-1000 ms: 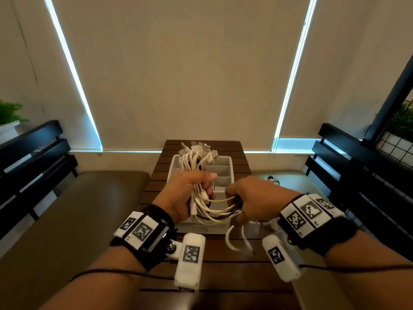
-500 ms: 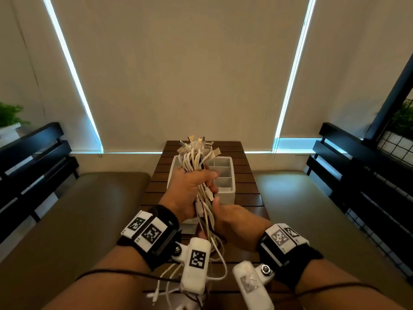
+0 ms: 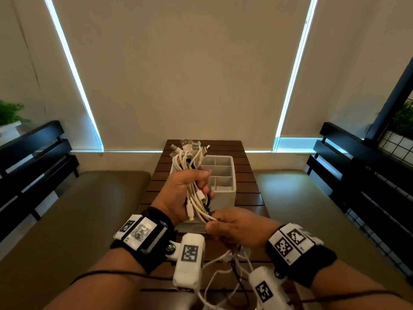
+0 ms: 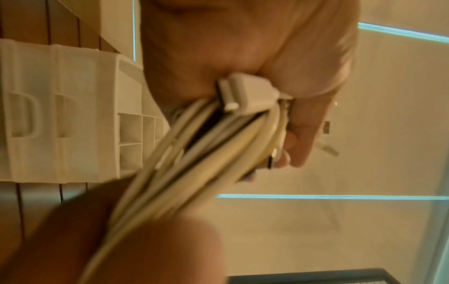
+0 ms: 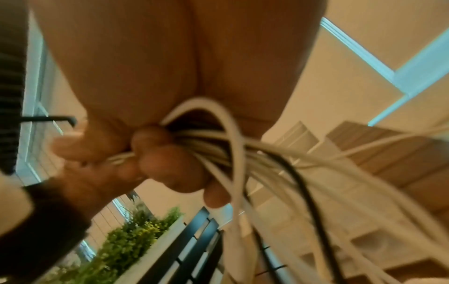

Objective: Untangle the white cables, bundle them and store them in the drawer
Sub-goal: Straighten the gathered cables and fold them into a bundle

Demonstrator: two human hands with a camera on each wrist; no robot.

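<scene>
My left hand (image 3: 190,186) grips a thick bunch of white cables (image 3: 186,162) upright above the table, plug ends fanning out at the top. The left wrist view shows the cables (image 4: 194,153) running out of the fist past a white plug. Just below, my right hand (image 3: 232,227) holds the same cables where they leave the left fist. The loose ends (image 3: 223,271) hang down from it over the table's near edge, a thin black cable (image 5: 303,182) among them. A white drawer unit (image 3: 223,189) with open compartments on top stands behind the hands.
The brown slatted table (image 3: 250,182) is narrow, with padded benches (image 3: 67,209) on both sides. Black slatted backrests (image 3: 357,166) flank the benches. Closed window blinds fill the wall behind. A plant (image 3: 9,115) stands at far left.
The right hand went from the right of the bunch to below the left fist, and the loose ends now hang lower. The left hand stays closed round the bunch.
</scene>
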